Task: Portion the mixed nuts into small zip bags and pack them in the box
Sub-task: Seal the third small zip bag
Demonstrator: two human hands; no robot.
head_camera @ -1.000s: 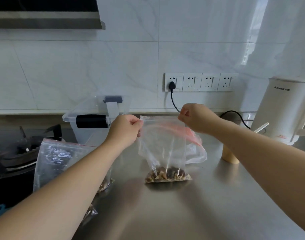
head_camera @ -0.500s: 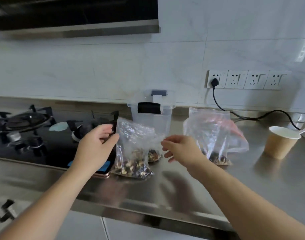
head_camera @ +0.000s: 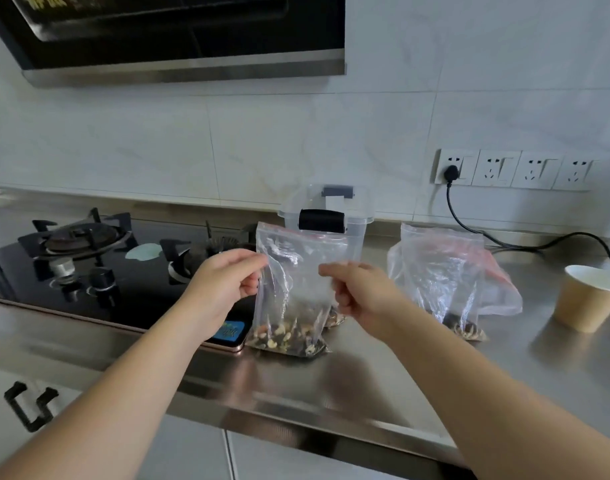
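Head view takes in the steel bench (head_camera: 383, 382), with a black hob at its left end; its right end is cut off by the frame. Toward the back edge stands the clear box (head_camera: 326, 220), lid latched by a dark handle, so packing has probably not begun. Whether anything is inside cannot be told, since the held bag covers its front. Right of it, near the back edge, a crumpled larger bag (head_camera: 438, 275) slumps with nuts in its bottom, likely the stock to portion from; something pink behind it is unclear. A paper cup (head_camera: 585, 299) sits toward the right edge, probably the scoop. In the middle the zip bag (head_camera: 296, 289) stands on its nut-filled base, kept upright so the nuts (head_camera: 286, 336) settle low and the top stays free for sealing. Left hand (head_camera: 224, 289) pinches the bag's left side, right hand (head_camera: 362, 294) pinches its right side, each grip curled round the film. Another small bag peeks out behind, mostly hidden. Whether the zip is closed is hard to make out.
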